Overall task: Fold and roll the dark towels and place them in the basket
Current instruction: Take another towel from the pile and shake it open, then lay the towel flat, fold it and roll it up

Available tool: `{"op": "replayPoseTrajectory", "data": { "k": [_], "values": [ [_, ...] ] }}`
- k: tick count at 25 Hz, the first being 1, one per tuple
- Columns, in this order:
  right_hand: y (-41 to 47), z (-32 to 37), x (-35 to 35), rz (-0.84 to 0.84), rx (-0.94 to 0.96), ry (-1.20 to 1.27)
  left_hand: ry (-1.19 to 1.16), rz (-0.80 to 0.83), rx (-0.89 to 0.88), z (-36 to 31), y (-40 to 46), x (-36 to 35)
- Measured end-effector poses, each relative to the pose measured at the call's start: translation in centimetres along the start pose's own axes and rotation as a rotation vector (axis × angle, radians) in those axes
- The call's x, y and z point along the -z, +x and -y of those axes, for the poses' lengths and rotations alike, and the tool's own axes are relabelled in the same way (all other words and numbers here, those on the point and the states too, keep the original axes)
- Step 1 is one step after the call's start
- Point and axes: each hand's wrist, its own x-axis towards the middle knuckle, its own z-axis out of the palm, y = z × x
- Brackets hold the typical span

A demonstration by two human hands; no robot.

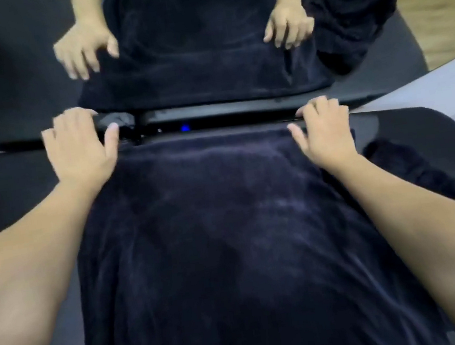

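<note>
From the head view, my only one, I see a dark towel (241, 228) spread flat and lengthwise down the black table (15, 181), running from under my forearms up to its far edge, which lies between my two hands. My left hand (81, 150) rests with fingers spread and fairly straight at the far left corner, part on the cloth and part on the table beside it; my right hand (326, 131) lies the same way at the far right corner, fingers extended, gripping nothing that I can make out. Beyond my hands there is a mirror (213, 111) that repeats hands and towel. A crumpled heap of dark cloth (409, 170) sits just right of my right forearm, probably more towels waiting. I judge the task to be at its start: this towel is only smoothed out, with no fold or roll in it yet, and no basket shows anywhere in view. Folding, rolling and placing all remain, and then the heap.
</note>
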Motion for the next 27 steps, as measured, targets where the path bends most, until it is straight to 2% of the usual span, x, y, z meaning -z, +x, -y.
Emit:
{"op": "replayPoseTrajectory", "data": {
  "k": [2,5,8,11,15,21,27],
  "values": [
    [-1.8,2.0,-0.5,0.052,0.08,0.016,-0.042,0.044,-0.107,-1.9,-2.8,-0.8],
    [-5.3,5.3,-1.7,0.223,0.102,0.054,-0.096,0.21,-0.145,-6.2,-8.4,-2.3],
    [-8.4,7.3,-3.4,0.496,0.001,0.068,-0.07,0.436,-0.157,-9.7,-13.5,-4.1],
    [-9.0,6.8,-5.2,0.697,-0.127,0.079,-0.002,0.543,-0.101,-9.6,-14.0,-6.2],
    [-7.8,5.9,-6.7,0.73,-0.185,0.132,0.024,0.532,-0.107,-9.2,-11.4,-8.3],
    [-5.3,4.8,-8.9,0.646,-0.232,0.098,0.045,0.515,-0.064,-9.6,-7.6,-10.5],
    [-4.1,4.2,-8.8,0.693,-0.237,0.116,0.047,0.529,-0.065,-9.9,-6.3,-10.4]
  ]
}}
